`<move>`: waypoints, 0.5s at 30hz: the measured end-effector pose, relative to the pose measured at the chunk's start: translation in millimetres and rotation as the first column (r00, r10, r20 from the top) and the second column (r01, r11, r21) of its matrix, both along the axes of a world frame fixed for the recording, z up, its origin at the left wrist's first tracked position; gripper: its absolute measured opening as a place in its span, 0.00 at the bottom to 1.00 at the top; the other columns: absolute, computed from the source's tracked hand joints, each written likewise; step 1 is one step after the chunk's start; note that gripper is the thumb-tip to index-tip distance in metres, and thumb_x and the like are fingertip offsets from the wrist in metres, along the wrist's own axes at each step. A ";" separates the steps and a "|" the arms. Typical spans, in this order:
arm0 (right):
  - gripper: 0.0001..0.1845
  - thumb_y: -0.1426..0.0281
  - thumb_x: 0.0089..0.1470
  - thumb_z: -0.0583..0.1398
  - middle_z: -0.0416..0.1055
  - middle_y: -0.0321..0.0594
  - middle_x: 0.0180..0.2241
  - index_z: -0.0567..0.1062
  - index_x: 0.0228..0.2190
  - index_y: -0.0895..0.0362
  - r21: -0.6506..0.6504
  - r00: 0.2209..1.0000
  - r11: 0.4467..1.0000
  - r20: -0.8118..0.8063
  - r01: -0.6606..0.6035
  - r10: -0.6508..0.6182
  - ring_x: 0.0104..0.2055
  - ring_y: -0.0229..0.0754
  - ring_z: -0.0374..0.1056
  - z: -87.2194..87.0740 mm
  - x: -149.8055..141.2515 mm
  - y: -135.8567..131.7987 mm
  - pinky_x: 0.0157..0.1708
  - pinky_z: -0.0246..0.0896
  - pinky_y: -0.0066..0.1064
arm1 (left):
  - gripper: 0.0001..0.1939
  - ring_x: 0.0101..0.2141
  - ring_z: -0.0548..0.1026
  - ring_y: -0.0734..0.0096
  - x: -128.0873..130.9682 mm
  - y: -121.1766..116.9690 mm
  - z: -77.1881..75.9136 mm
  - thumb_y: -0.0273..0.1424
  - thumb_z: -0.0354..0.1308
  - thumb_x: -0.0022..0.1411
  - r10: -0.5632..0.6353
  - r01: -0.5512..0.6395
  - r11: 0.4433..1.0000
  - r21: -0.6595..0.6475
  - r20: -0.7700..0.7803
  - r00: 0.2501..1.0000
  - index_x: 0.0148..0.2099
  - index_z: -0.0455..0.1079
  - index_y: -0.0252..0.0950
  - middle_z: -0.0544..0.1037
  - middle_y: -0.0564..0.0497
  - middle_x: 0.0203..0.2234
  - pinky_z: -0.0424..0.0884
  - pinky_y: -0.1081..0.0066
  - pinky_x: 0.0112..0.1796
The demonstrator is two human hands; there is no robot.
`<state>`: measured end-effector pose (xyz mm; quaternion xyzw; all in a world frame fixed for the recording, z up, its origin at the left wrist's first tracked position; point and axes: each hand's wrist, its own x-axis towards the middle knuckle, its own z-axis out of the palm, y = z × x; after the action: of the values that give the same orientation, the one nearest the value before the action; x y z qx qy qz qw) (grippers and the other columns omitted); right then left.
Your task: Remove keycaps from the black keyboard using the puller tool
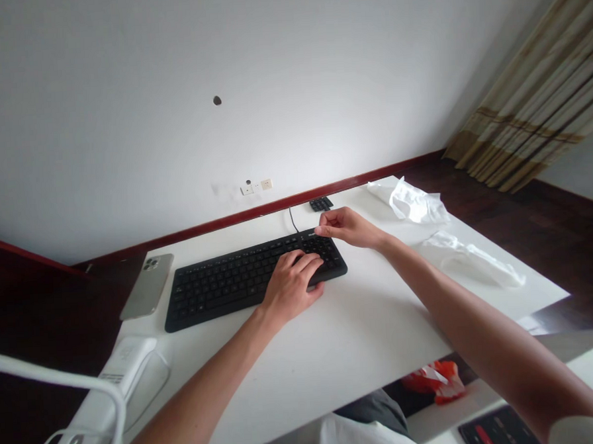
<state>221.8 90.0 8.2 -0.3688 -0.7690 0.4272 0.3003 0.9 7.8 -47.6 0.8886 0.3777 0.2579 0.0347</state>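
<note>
A black keyboard (220, 282) lies slanted on the white table, its cable (293, 219) leaving the back edge. Over its right part rests my left hand (292, 282), fingers bent on the keys and thumb along the front edge. My right hand (346, 227) is at the keyboard's back right corner with thumb and index finger pinched together; whatever may be between the fingertips is too small to make out. Just behind that corner sit several small black pieces that look like loose keycaps (321, 203). Some keys are hidden beneath my left hand.
At the table's left edge lies a phone (148, 286), with a white power strip (104, 398) and white cables nearer me. Crumpled white wrappings (415, 201) lie at the right. Below the front edge, an orange-red bag (441, 381) shows. A wall (172, 122) stands behind the table.
</note>
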 end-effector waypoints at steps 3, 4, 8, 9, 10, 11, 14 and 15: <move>0.28 0.45 0.55 0.64 0.59 0.31 0.22 0.69 0.25 0.57 -0.022 0.997 0.999 -0.067 0.023 -0.025 0.25 0.34 0.51 0.7 -6.6 -3.4 0.25 0.45 0.30 | 0.22 0.57 0.69 0.52 0.3 -0.3 1.2 0.30 0.63 0.64 0.000 0.000 1.000 0.011 -0.008 1.000 0.59 0.72 0.40 0.77 0.49 0.56 0.67 0.51 0.59; 0.28 0.44 0.54 0.64 0.58 0.31 0.22 0.69 0.25 0.57 -0.026 0.997 0.999 -0.074 0.027 -0.029 0.25 0.34 0.51 0.3 -9.0 -4.7 0.25 0.44 0.30 | 0.21 0.57 0.69 0.52 0.4 -0.4 1.5 0.30 0.63 0.64 0.001 -0.001 1.000 0.013 -0.011 1.000 0.59 0.72 0.40 0.77 0.49 0.56 0.67 0.51 0.59; 0.29 0.45 0.54 0.65 0.52 0.29 0.20 0.65 0.22 0.56 -0.087 0.987 0.996 -0.154 0.035 -0.049 0.24 0.33 0.46 -2.6 -18.6 -9.7 0.24 0.41 0.30 | 0.21 0.56 0.69 0.52 1.1 -0.4 1.9 0.30 0.64 0.63 0.004 -0.003 1.000 0.019 -0.016 1.000 0.59 0.73 0.41 0.78 0.49 0.55 0.67 0.50 0.59; 0.30 0.45 0.55 0.64 0.51 0.28 0.20 0.63 0.22 0.55 -0.107 0.982 0.994 -0.185 0.031 -0.050 0.24 0.33 0.45 -3.3 -20.7 -10.9 0.24 0.40 0.30 | 0.22 0.56 0.69 0.52 1.2 -0.2 1.7 0.30 0.64 0.63 0.005 -0.004 1.000 0.023 -0.016 1.000 0.59 0.73 0.41 0.78 0.49 0.55 0.66 0.50 0.59; 0.30 0.45 0.55 0.64 0.50 0.28 0.20 0.61 0.21 0.55 -0.123 0.976 0.992 -0.211 0.024 -0.050 0.24 0.33 0.45 -4.1 -22.7 -12.0 0.24 0.40 0.30 | 0.22 0.56 0.69 0.51 1.3 -0.1 1.4 0.30 0.64 0.63 0.006 -0.005 1.000 0.026 -0.015 1.000 0.59 0.73 0.41 0.78 0.50 0.55 0.66 0.50 0.60; 0.30 0.46 0.56 0.64 0.49 0.28 0.20 0.60 0.21 0.55 -0.134 0.972 0.991 -0.230 0.017 -0.048 0.23 0.33 0.45 -4.8 -24.3 -12.9 0.24 0.40 0.30 | 0.23 0.56 0.69 0.51 1.3 0.1 1.0 0.30 0.64 0.63 0.008 -0.007 1.000 0.028 -0.014 1.000 0.60 0.72 0.41 0.78 0.50 0.55 0.66 0.50 0.60; 0.29 0.47 0.57 0.64 0.51 0.28 0.19 0.61 0.22 0.55 -0.145 0.970 0.989 -0.242 0.001 -0.036 0.23 0.32 0.44 -8.0 -27.1 -13.7 0.23 0.38 0.30 | 0.25 0.57 0.68 0.51 1.4 0.3 0.2 0.30 0.63 0.63 0.010 -0.010 1.000 0.029 -0.009 1.000 0.62 0.71 0.41 0.78 0.50 0.55 0.66 0.50 0.60; 0.29 0.47 0.57 0.64 0.51 0.28 0.19 0.61 0.22 0.55 -0.148 0.970 0.989 -0.241 -0.003 -0.033 0.22 0.32 0.44 -9.4 -27.5 -13.1 0.22 0.37 0.30 | 0.25 0.57 0.68 0.51 1.4 0.2 0.1 0.30 0.63 0.63 0.010 -0.010 1.000 0.029 -0.008 1.000 0.62 0.71 0.40 0.78 0.50 0.55 0.66 0.50 0.60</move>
<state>194.3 76.8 -1.2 -0.3409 -0.6901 0.5222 0.3674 2.3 8.0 -47.5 0.8882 0.3784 0.2598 0.0189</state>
